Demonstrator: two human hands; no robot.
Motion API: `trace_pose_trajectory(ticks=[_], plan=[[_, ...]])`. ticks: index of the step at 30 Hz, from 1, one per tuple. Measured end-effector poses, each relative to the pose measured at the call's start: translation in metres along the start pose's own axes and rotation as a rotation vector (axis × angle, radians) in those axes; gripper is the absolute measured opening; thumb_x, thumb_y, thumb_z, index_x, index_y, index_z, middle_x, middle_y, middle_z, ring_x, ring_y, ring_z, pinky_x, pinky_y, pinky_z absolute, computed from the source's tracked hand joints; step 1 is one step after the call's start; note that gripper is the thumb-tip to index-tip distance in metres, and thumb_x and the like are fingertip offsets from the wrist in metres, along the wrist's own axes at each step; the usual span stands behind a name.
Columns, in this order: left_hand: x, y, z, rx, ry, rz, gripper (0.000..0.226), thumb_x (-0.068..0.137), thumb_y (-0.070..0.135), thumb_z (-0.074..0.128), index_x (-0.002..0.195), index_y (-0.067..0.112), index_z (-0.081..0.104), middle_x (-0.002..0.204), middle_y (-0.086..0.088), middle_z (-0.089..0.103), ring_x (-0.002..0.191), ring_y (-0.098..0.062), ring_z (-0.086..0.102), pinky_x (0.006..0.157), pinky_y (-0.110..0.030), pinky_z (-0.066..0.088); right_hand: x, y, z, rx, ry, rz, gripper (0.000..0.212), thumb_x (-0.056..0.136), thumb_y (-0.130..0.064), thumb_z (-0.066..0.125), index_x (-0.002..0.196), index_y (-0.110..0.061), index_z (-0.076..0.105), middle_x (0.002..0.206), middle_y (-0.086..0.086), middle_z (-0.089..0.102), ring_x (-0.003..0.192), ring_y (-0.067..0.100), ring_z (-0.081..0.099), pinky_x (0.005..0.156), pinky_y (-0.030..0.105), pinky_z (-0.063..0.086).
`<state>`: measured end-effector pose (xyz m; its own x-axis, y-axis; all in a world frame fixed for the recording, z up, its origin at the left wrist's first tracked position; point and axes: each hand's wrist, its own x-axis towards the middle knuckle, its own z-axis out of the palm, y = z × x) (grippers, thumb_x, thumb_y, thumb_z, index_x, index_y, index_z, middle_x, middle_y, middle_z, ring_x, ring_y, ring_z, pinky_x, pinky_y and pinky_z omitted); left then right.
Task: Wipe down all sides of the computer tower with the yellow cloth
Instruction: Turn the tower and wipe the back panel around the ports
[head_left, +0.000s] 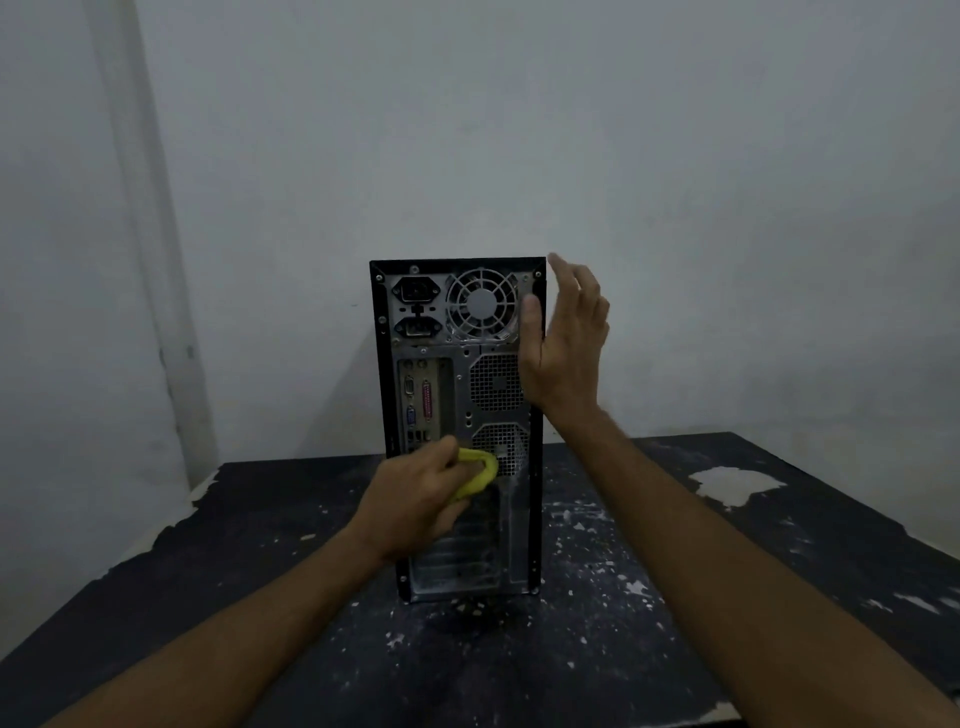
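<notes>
- Fingers of the left hand (415, 501) curl round the yellow cloth (475, 475), bunching it into a small wad pressed against the lower middle of the tower's rear panel.
- Only a folded yellow edge of the cloth shows past the knuckles; the remainder is hidden in the hand.
- Spread and holding nothing, the right hand (566, 348) stands upright at the tower's upper right edge, thumb in front of the rear panel and fingers reaching beside the right side; whether it touches the case cannot be told.
- One computer tower (457, 395) stands upright on the table, rear panel facing the camera, near the wall.
- Its frame is black, its rear plate bare grey metal, dusty and scuffed toward the bottom.
- At the top of the rear: two power sockets stacked on the left and one round fan grille on the right.
- Below them: a column of ports on the left and two perforated vent patches on the right, one above the other.
- Lower down run horizontal expansion slot covers, partly hidden by the left hand.
- One dark table (675, 597) carries the tower; its top is flecked with white specks and chipped patches.
- Behind stands a plain pale wall (519, 130).
</notes>
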<state>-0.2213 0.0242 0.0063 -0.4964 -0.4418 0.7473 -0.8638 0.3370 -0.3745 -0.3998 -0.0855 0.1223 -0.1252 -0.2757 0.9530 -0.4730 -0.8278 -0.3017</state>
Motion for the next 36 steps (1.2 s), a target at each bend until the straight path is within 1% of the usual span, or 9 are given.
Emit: trace_pose_trajectory(ticks=[4, 7, 9, 13, 19, 22, 25, 30, 36], plan=[[-0.005, 0.023, 0.011, -0.177, 0.112, -0.24, 0.032, 0.092, 0.033, 0.07, 0.118, 0.016, 0.066, 0.094, 0.0, 0.052, 0.067, -0.017, 0.055, 0.048, -0.03, 0.043, -0.06, 0.008, -0.019, 0.055, 0.013, -0.009, 0.024, 0.102, -0.029, 0.055, 0.112, -0.007, 0.058, 0.102, 0.004, 0.053, 0.094, 0.02, 0.05, 0.082, 0.039, 0.045], [-0.004, 0.043, 0.014, -0.364, 0.152, -0.453, 0.031, 0.09, 0.022, 0.077, 0.118, 0.01, 0.068, 0.099, 0.001, 0.058, 0.079, -0.013, 0.056, 0.062, -0.03, 0.05, -0.104, 0.002, -0.033, 0.113, -0.165, 0.05, 0.028, 0.101, -0.042, 0.058, 0.09, -0.016, 0.058, 0.079, -0.005, 0.056, 0.071, 0.012, 0.052, 0.062, 0.038, 0.048], [0.001, 0.057, 0.013, -0.493, 0.191, -0.585, 0.03, 0.092, 0.021, 0.077, 0.117, 0.01, 0.066, 0.103, 0.001, 0.061, 0.086, -0.01, 0.057, 0.071, -0.026, 0.051, -0.126, -0.007, -0.043, 0.166, -0.296, 0.131, 0.033, 0.098, -0.053, 0.06, 0.092, -0.02, 0.059, 0.072, -0.007, 0.057, 0.061, 0.009, 0.054, 0.053, 0.032, 0.047], [0.014, 0.082, 0.015, -0.783, 0.247, -0.743, 0.028, 0.093, 0.022, 0.077, 0.119, 0.014, 0.069, 0.105, 0.007, 0.065, 0.091, -0.009, 0.065, 0.074, -0.031, 0.057, -0.149, -0.017, -0.052, 0.287, -0.413, 0.325, 0.033, 0.097, -0.052, 0.064, 0.121, -0.031, 0.059, 0.084, -0.011, 0.069, 0.071, 0.005, 0.067, 0.058, 0.029, 0.057], [-0.008, 0.077, 0.014, -0.817, -0.02, -0.443, 0.076, 0.087, 0.031, 0.081, 0.153, 0.013, 0.047, 0.137, 0.006, 0.06, 0.121, -0.005, 0.06, 0.1, -0.023, 0.051, -0.153, 0.0, -0.059, 0.172, -0.312, 0.327, 0.027, 0.101, -0.032, 0.061, 0.127, -0.026, 0.061, 0.101, -0.009, 0.068, 0.089, 0.008, 0.064, 0.073, 0.038, 0.057], [-0.032, 0.065, 0.013, -0.581, 0.139, -0.478, 0.043, 0.096, 0.032, 0.069, 0.134, 0.012, 0.064, 0.117, 0.007, 0.065, 0.104, -0.005, 0.063, 0.087, -0.027, 0.056, -0.147, 0.016, -0.059, 0.008, -0.246, 0.196, 0.033, 0.098, -0.026, 0.064, 0.131, -0.022, 0.061, 0.109, -0.004, 0.06, 0.096, 0.016, 0.052, 0.075, 0.029, 0.044], [-0.053, 0.051, 0.017, -0.457, 0.332, -0.693, 0.018, 0.1, 0.025, 0.057, 0.111, 0.011, 0.061, 0.101, 0.005, 0.054, 0.092, -0.008, 0.054, 0.078, -0.02, 0.046, -0.163, 0.023, -0.054, -0.115, -0.404, 0.013, 0.041, 0.094, -0.021, 0.07, 0.134, -0.023, 0.06, 0.109, 0.0, 0.045, 0.096, 0.016, 0.044, 0.073, 0.025, 0.045], [-0.094, 0.029, 0.037, -0.527, 0.325, -0.925, 0.017, 0.103, 0.038, 0.05, 0.112, 0.024, 0.047, 0.105, 0.003, 0.05, 0.096, -0.016, 0.055, 0.08, -0.034, 0.05, -0.205, 0.043, -0.059, -0.118, -0.575, -0.108, 0.037, 0.089, -0.013, 0.073, 0.125, -0.017, 0.063, 0.103, 0.003, 0.041, 0.08, 0.017, 0.044, 0.053, 0.029, 0.044], [-0.107, 0.04, 0.06, -0.635, 0.244, -1.04, 0.033, 0.104, 0.05, 0.04, 0.117, 0.02, 0.046, 0.107, 0.007, 0.051, 0.097, -0.001, 0.054, 0.079, -0.015, 0.043, -0.167, 0.041, -0.049, -0.115, -0.405, -0.176, 0.033, 0.095, -0.012, 0.07, 0.127, -0.008, 0.066, 0.103, 0.011, 0.052, 0.086, 0.024, 0.054, 0.065, 0.029, 0.049]])
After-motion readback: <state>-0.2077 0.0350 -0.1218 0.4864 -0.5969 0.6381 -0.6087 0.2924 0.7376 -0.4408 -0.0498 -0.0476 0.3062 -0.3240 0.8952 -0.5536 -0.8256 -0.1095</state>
